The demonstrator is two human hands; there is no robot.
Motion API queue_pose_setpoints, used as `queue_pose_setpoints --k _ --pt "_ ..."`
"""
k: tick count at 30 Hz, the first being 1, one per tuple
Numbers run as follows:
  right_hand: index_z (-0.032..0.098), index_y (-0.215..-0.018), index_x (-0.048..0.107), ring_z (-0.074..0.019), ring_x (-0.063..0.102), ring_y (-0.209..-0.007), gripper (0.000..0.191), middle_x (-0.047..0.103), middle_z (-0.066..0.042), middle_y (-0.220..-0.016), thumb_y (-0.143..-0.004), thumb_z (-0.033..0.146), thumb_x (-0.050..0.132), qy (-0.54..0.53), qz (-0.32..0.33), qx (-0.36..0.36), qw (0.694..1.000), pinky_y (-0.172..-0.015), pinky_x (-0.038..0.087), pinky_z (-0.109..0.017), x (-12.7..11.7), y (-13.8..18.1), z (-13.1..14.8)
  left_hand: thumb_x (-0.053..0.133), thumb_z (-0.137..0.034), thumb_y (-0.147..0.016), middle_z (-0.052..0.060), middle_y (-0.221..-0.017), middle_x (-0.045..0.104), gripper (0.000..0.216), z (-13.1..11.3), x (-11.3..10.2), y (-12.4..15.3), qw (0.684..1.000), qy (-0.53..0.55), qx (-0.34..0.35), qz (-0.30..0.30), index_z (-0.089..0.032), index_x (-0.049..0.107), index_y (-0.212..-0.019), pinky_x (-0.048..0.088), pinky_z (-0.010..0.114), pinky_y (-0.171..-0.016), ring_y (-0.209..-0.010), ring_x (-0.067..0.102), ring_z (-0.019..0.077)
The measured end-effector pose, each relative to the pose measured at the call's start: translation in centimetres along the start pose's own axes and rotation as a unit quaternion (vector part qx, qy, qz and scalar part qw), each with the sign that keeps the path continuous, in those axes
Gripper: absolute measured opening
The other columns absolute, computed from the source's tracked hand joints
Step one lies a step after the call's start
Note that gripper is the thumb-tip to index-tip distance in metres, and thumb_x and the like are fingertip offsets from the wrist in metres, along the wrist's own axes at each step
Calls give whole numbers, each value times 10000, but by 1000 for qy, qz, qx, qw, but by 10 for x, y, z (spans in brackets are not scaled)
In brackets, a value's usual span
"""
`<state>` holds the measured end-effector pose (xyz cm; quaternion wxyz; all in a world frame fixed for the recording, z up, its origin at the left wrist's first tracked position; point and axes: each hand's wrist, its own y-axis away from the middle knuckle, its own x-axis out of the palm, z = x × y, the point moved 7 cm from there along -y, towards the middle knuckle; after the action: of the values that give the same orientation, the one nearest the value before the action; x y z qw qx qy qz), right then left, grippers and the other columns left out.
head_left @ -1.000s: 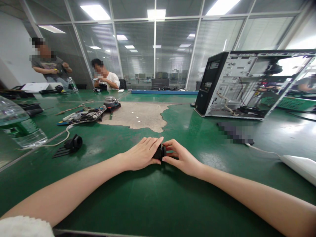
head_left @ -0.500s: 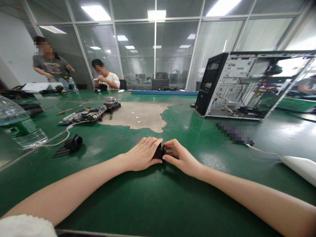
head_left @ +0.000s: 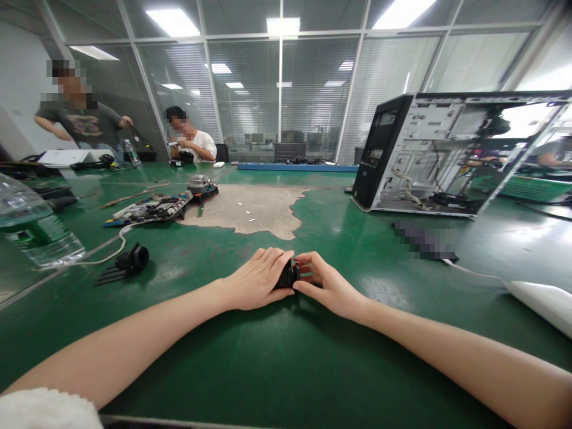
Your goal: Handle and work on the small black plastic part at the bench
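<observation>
A small black part [head_left: 288,275] rests on the green table [head_left: 277,357] between my two hands. My left hand [head_left: 257,280] lies over its left side with fingers curled round it. My right hand [head_left: 328,286] pinches its right end with thumb and fingertips. Most of the part is hidden by my fingers, so its shape is unclear.
An open computer case [head_left: 447,152] stands at the right, a circuit board with parts [head_left: 152,208] at the left, a black clip-like piece [head_left: 129,262] nearer, a water bottle [head_left: 36,229] at far left, a white cable plug [head_left: 540,298] at right. Two people work at the far end.
My hands and the black part have barely shifted. The standing person at the far left has moved and leaned further left.
</observation>
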<state>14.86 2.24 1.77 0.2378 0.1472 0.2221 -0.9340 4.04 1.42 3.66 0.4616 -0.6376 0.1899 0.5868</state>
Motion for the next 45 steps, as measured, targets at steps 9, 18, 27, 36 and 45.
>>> queue_pose_setpoints --k 9,18,27,36,45 --pt "235 -988 461 -161 509 -981 261 447 -28 -1024 -762 224 592 35 -3 -47 998 -865 512 -356 -1 3 5 409 -479 -838 185 -1169 444 615 0 0 1 1000 -1 0 2 -74 252 -1273 355 432 -861 -1038 430 293" --pt "254 -1063 434 -184 474 -1037 355 434 -50 -1065 -754 111 537 98 -19 -84 992 -926 470 -400 0 8 18 409 -486 -836 179 -1178 438 620 0 -1 1 1000 4 2 -1 -95 237 -1285 359 434 -859 -1043 436 299" --pt "207 -949 449 -163 547 -972 335 522 -27 -990 -684 196 653 7 -74 65 995 -917 454 -383 -18 -3 -18 435 -445 -825 177 -1134 445 607 16 -3 7 999 -10 -42 10 -58 267 -1262 346 441 -874 -1023 422 292" --pt "165 -853 547 -177 597 -902 296 591 -24 -908 -627 260 713 -46 -64 52 996 -889 460 -380 -6 -17 -15 482 -481 -778 177 -1117 442 690 5 3 -2 1000 -9 -17 1 -51 257 -1269 343 438 -875 -1008 418 290" --pt "188 -849 496 -160 596 -846 318 549 -14 -891 -643 301 710 -8 -61 18 998 -806 525 -351 -6 -15 -12 473 -488 -783 168 -1117 441 679 6 4 -3 1000 -8 -25 5 -59 261 -1265 340 425 -878 -1009 416 282"
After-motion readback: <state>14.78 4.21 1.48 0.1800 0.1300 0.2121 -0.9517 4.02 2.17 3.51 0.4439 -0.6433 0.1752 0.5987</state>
